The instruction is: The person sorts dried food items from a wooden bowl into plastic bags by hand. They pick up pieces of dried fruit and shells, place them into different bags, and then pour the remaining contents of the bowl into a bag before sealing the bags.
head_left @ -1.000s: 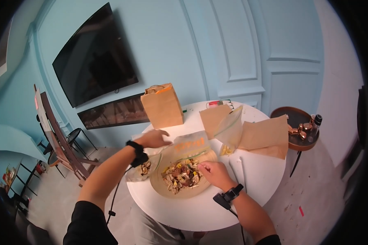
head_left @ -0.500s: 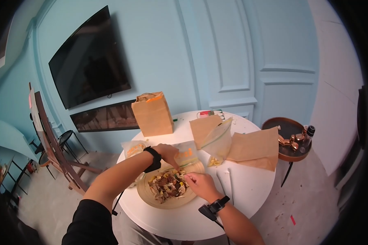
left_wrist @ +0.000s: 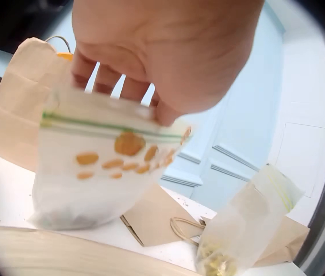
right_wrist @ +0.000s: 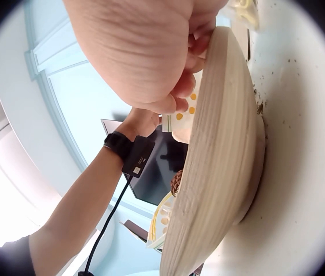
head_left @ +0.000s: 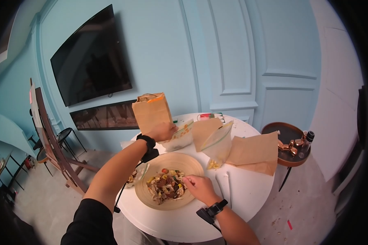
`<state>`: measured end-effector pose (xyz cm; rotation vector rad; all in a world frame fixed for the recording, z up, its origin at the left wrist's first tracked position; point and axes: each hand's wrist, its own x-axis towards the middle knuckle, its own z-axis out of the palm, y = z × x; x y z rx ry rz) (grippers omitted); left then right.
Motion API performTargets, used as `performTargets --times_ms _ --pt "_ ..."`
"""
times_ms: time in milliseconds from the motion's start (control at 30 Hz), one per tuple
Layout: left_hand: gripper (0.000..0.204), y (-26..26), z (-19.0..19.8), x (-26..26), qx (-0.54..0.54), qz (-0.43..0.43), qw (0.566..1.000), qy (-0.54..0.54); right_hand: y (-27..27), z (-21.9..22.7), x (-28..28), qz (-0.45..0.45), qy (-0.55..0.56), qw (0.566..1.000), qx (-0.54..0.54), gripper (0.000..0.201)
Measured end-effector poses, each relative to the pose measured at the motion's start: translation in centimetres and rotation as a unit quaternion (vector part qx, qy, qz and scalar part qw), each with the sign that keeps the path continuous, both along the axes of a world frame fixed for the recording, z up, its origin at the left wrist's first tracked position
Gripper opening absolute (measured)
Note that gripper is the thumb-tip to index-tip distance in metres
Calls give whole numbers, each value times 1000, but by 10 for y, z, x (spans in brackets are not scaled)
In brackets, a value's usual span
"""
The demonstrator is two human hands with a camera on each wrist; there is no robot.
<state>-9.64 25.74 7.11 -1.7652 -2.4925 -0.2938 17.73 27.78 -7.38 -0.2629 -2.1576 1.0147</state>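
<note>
My left hand [head_left: 162,131] pinches the top edge of a clear zip bag [head_left: 181,139] with orange print, behind the bowl. The left wrist view shows the fingers of my left hand [left_wrist: 162,54] over the green-striped top of this bag [left_wrist: 96,192]; its base is near the table. A round wooden bowl [head_left: 194,164] holds a mix of dried pieces [head_left: 164,188]. Over its right side is my right hand [head_left: 201,189], fingers curled; in the right wrist view my right hand [right_wrist: 145,57] is at the rim of the bowl [right_wrist: 228,138], nothing visible in its fingers.
A tall brown paper bag [head_left: 153,113] stands at the back left. Right of the bowl are a clear bag with yellow pieces [head_left: 217,148], flat brown paper bags [head_left: 254,152] and a white utensil [head_left: 227,190]. Another clear bag [head_left: 131,180] lies left.
My left hand moved over the printed bag, took hold of its top and shifted it back, off the bowl's rear rim. My right hand stays at the bowl's right side.
</note>
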Motion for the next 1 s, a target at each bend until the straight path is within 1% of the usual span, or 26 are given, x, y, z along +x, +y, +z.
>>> performTargets --times_ms 133,233,333,433,467,600,700,733,833,900,967,1000 --pt "38 -1 -4 -7 20 -38 996 -82 0 0 0 1 -2 1000 -1 23" --pt "35 -2 -7 0 8 -51 995 -87 0 2 1 3 -12 1000 -1 22" --pt "31 -2 -12 9 -54 -85 995 5 1 -3 -2 1 3 1000 5 22" --pt "30 -5 -19 17 -36 -122 992 12 1 -3 -2 1 6 1000 0 22" --pt "34 -7 -16 23 -50 -110 993 6 0 -2 -3 2 2 1000 -6 22" --pt "45 -28 -1 40 -1 -125 992 -6 0 1 0 4 -14 1000 -18 21" --pt "45 -64 19 63 64 -96 993 -26 -2 3 1 5 -24 999 -20 19" --pt "43 -78 17 64 105 -103 989 -30 -2 3 1 6 -25 999 -21 19" --pt "40 -135 30 93 156 -39 985 -56 -2 4 0 3 -31 999 -21 19" --pt "31 -180 22 106 228 -2 973 -27 -2 3 0 -1 -37 999 -19 19" --pt "23 -221 5 122 327 42 943 -43 -2 3 -1 -3 -42 999 -17 19" --pt "20 -240 -10 126 352 72 931 -58 -2 2 -2 -5 -37 999 -17 19"
